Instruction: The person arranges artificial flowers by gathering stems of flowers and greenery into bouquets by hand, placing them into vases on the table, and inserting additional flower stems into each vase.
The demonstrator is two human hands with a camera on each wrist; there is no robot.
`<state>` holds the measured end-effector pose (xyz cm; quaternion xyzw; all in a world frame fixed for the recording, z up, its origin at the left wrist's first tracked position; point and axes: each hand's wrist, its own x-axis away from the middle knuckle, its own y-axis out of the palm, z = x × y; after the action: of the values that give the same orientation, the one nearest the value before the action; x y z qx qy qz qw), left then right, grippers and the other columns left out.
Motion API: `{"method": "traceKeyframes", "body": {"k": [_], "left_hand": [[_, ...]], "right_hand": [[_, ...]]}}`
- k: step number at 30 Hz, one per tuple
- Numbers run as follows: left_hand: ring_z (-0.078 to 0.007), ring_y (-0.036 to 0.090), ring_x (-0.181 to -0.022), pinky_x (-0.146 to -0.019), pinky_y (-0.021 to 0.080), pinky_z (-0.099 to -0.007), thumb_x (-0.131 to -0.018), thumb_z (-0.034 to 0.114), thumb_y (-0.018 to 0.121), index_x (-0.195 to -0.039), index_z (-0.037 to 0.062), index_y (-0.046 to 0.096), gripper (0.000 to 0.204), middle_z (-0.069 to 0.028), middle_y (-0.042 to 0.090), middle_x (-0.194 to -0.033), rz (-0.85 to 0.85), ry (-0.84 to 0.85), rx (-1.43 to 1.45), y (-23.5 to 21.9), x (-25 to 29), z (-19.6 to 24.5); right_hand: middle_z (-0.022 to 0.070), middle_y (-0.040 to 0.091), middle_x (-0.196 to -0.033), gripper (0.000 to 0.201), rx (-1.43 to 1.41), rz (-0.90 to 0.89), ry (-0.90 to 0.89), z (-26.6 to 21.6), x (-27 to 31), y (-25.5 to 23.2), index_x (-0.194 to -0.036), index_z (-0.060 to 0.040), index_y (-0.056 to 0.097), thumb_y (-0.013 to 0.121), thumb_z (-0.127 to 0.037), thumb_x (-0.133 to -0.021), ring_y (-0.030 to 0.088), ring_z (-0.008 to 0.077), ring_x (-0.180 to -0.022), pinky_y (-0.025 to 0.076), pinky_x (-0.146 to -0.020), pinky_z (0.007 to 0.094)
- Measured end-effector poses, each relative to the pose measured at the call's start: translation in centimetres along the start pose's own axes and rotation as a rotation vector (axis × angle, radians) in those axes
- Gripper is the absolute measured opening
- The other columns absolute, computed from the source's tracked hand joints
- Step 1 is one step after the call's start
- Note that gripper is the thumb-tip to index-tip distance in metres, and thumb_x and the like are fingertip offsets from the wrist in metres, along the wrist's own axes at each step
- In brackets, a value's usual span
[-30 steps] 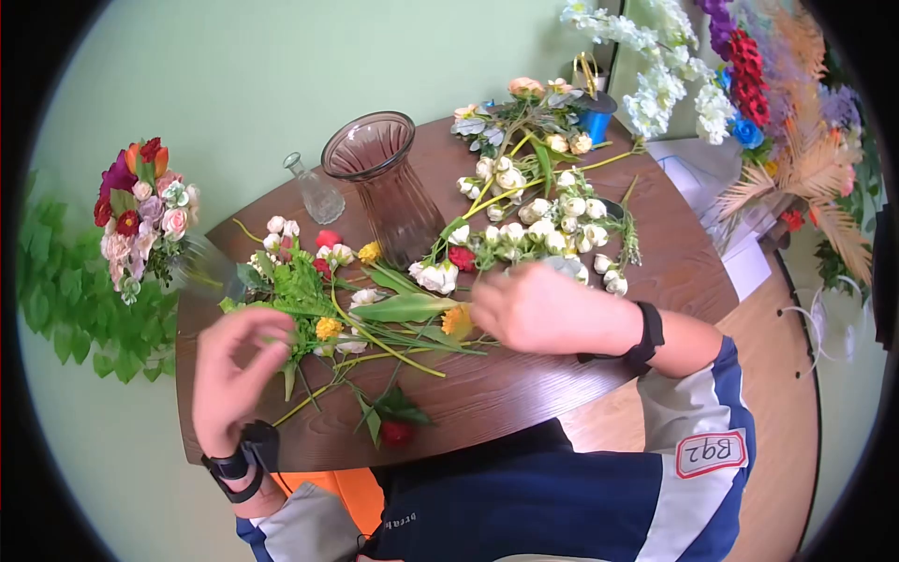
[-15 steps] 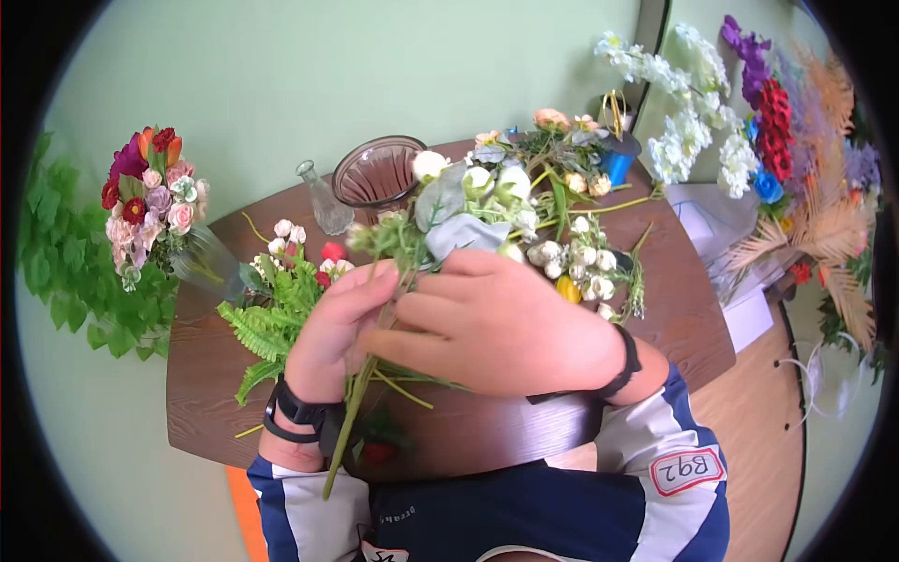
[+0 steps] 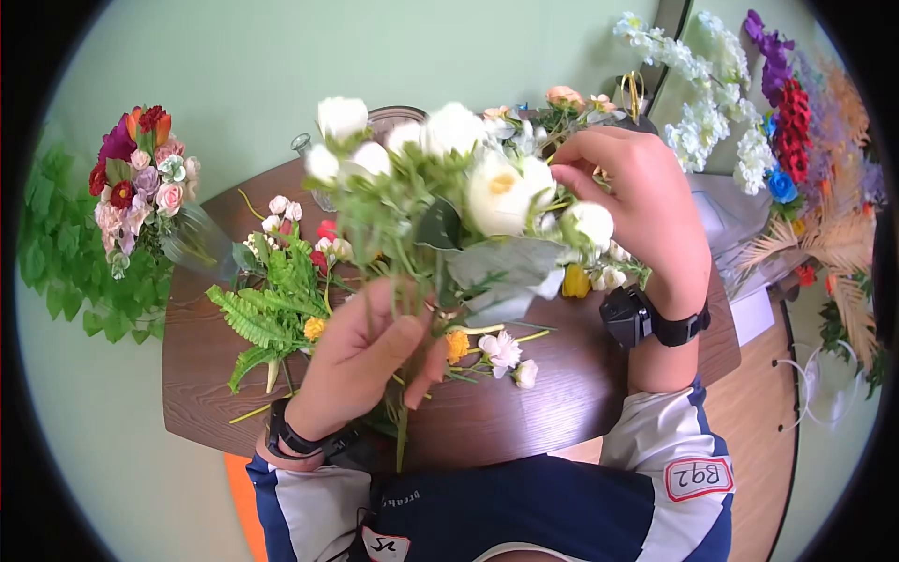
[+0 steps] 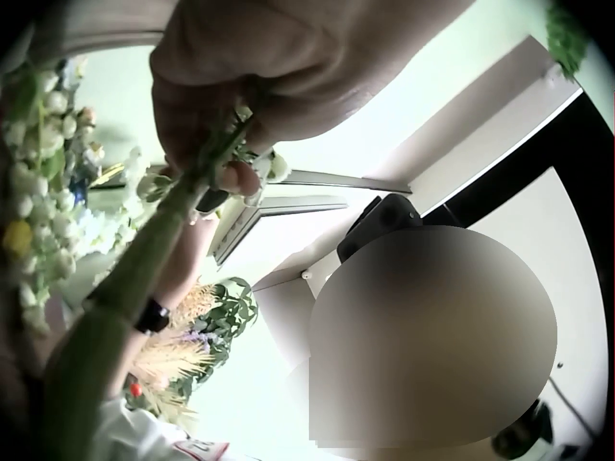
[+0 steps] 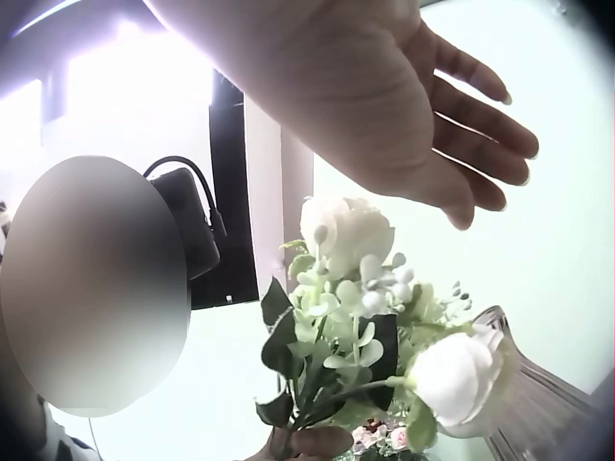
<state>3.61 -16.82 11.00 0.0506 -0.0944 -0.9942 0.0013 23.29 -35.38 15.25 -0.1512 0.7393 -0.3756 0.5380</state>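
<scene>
In the head view, a bunch of white flowers (image 3: 498,199) with grey-green leaves is raised above the table, partly blurred. My left hand (image 3: 361,361) has its fingers and thumb round the stems below the blooms; the left wrist view also has this hand (image 4: 279,72) gripping a thick green stem (image 4: 144,259). To the right of the blooms is my right hand (image 3: 651,197), fingers loosely bent. The right wrist view has that hand (image 5: 375,106) with its fingers apart and holding nothing, above a white rose (image 5: 456,377) of the bunch.
Green fern (image 3: 262,323), yellow flowers and loose white flowers (image 3: 501,351) lie on the brown table (image 3: 211,389). Behind the bunch show the rims of a brown vase (image 3: 398,114) and a small glass vase (image 3: 301,142). A mixed bouquet (image 3: 140,192) stands at the left.
Earlier my left hand was empty near the fern. Both hands then met at the stems of the white bunch. Now my left hand holds it and my right hand has moved up and right.
</scene>
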Motion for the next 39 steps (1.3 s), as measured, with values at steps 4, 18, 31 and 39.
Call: {"method": "traceKeyframes", "body": {"k": [4,18,31,39], "left_hand": [[-0.0113,0.051,-0.061,-0.051,0.039,-0.0218,-0.084,0.004,0.057,-0.107,0.0024,0.045,0.026,-0.0076,0.056,-0.082,0.172,0.328,-0.048,-2.1,0.1,0.5],[-0.0015,0.026,-0.039,-0.040,0.017,-0.0197,-0.087,0.007,0.057,-0.062,0.0119,0.041,0.030,0.0063,0.033,-0.048,0.295,0.277,0.276,-5.4,0.4,3.5],[-0.0028,0.025,-0.038,-0.039,0.016,-0.0207,-0.089,0.008,0.052,-0.073,0.0064,0.046,0.018,0.0062,0.031,-0.046,0.469,0.486,0.081,-6.3,0.8,4.7],[-0.0028,0.024,-0.036,-0.038,0.016,-0.0201,-0.088,0.006,0.054,-0.070,0.0061,0.047,0.019,0.0066,0.031,-0.045,0.444,0.474,0.046,-6.7,0.3,3.7]], "right_hand": [[0.0125,0.060,-0.066,0.020,-0.037,-0.187,0.094,0.0,0.0,1.0,-0.073,-0.0039,0.063,0.066,-0.023,-0.076,0.059,0.0308,-0.067,0.046,-0.060,0.0400],[0.0196,0.063,-0.079,0.042,0.139,-0.724,0.080,-0.1,1.8,10.4,-0.109,-0.0058,0.058,0.070,-0.022,-0.072,0.062,0.0352,-0.078,0.049,-0.068,0.0426],[0.0219,0.059,-0.069,0.034,0.088,-0.722,0.202,-3.4,1.3,5.0,-0.072,0.0016,0.060,0.055,-0.029,-0.086,0.057,0.0397,-0.068,0.045,-0.061,0.0453],[0.0148,0.060,-0.064,0.016,-0.097,-0.098,0.362,-3.6,0.7,-1.6,-0.082,0.0014,0.059,0.067,-0.012,-0.078,0.062,0.0250,-0.058,0.045,-0.052,0.0307]]}}
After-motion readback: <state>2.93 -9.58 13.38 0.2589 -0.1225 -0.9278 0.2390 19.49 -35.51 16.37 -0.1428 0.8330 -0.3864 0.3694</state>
